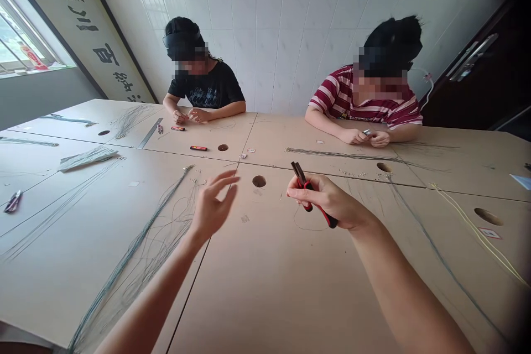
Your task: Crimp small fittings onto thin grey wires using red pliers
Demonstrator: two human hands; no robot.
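Note:
Pliers [312, 194] with red and black handles sit in my right hand [327, 199], their dark jaws pointing up and away from me. A thin thread [309, 228] curves on the table just below that hand. My left hand [213, 204] is raised over the table, fingers spread apart, and nothing shows in it. Beside it on the left lies a long bundle of grey-green cords [145, 227], with loose strands fanned out toward my forearm. Small metal pieces [194, 171] are scattered near the bundle's far end.
Across the joined tables [265, 287] sit two people, one in a black shirt [205, 88], one in a striped shirt [365, 97], both with hands on the tabletop. Round holes [259, 181] pierce it. More cords [344, 155], yellow cords [477, 227] and a lighter [198, 148] lie about.

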